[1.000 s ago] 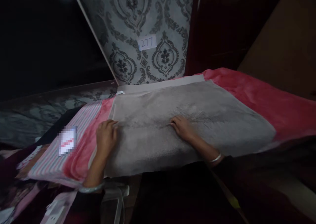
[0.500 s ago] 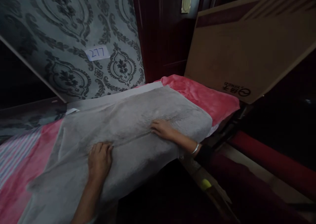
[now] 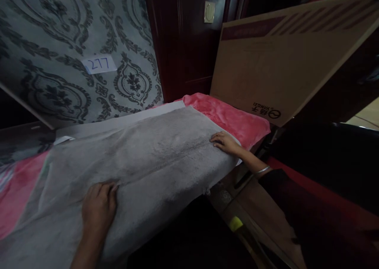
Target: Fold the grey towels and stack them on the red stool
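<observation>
A grey plush cloth (image 3: 166, 142) lies spread over the table, with a long crease running across it between my hands. My left hand (image 3: 99, 204) rests on its near left part, fingers bent and pressed together, gripping the fabric at the crease's left end. At the crease's right end, my right hand (image 3: 225, 143) lies on the cloth with fingers stretched out and slightly apart. A bracelet (image 3: 263, 170) circles my right wrist. Under the grey cloth, a pink plush cloth (image 3: 233, 117) shows at the back right and at the left.
A white strip (image 3: 124, 123) runs along the table's back edge by the patterned wall (image 3: 133, 83). A large cardboard box (image 3: 266, 67) leans at the back right. A paper marked 277 (image 3: 100, 64) is on the wall. Something yellow (image 3: 236, 224) sits low at the front right.
My right hand has slid right along the grey cloth, toward its right edge, and the crease shows longer. My left hand stays at the crease's left end. The camera view has shifted right.
</observation>
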The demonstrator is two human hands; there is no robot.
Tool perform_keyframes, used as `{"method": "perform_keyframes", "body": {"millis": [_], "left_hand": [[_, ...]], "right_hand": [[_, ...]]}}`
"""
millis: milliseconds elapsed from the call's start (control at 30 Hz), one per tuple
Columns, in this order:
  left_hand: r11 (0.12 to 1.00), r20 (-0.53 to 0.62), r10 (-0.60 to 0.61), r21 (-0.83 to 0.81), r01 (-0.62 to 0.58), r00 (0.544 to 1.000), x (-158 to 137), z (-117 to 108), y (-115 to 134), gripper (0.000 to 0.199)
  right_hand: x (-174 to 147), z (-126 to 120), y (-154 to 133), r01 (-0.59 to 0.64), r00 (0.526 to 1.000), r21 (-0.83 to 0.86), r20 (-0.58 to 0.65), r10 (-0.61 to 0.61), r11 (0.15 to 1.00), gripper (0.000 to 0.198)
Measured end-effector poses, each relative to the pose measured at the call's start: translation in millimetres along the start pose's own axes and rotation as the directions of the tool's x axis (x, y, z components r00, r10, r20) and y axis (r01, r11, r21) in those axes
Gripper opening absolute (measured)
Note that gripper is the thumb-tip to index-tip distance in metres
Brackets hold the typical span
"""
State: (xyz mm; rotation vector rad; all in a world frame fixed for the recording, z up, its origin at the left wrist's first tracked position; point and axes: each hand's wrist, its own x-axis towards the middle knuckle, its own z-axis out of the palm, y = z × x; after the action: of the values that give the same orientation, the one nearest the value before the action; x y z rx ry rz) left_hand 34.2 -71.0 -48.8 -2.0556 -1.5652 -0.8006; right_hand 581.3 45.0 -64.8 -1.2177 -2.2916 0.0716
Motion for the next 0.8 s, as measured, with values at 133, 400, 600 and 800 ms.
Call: {"method": "perform_keyframes", "body": {"millis": [133, 400, 600, 800], "left_hand": [[1.000, -0.033, 0.013, 0.028, -0.012, 0.999, -0.3, -1.7, 2.0, 0.034], [0.999, -0.052, 0.019, 0.037, -0.017, 0.998, -0.5, -3.7, 3.2, 0.033], [1.000, -0.056, -0.008, 0.028, 0.010, 0.998, -0.5, -4.5, 4.3, 0.035], [1.000, -0.072, -0.003, 0.018, 0.004, 0.997, -0.8, -2.6, 2.1, 0.033]], "right_hand": [[1.8, 11.2, -14.0, -0.083, 0.995, -0.117, -0.071, 0.075, 0.990, 0.019], [-1.4, 7.7, -17.7, -0.177, 0.952, -0.110, -0.270, 0.142, 0.978, 0.020], [-9.1, 5.0, 8.1, -0.059, 0.977, 0.143, -0.193, 0.087, 0.988, 0.023], [-8.9, -5.3, 22.4, -0.028, 0.997, 0.175, -0.062, 0.039, 0.984, 0.010]]}}
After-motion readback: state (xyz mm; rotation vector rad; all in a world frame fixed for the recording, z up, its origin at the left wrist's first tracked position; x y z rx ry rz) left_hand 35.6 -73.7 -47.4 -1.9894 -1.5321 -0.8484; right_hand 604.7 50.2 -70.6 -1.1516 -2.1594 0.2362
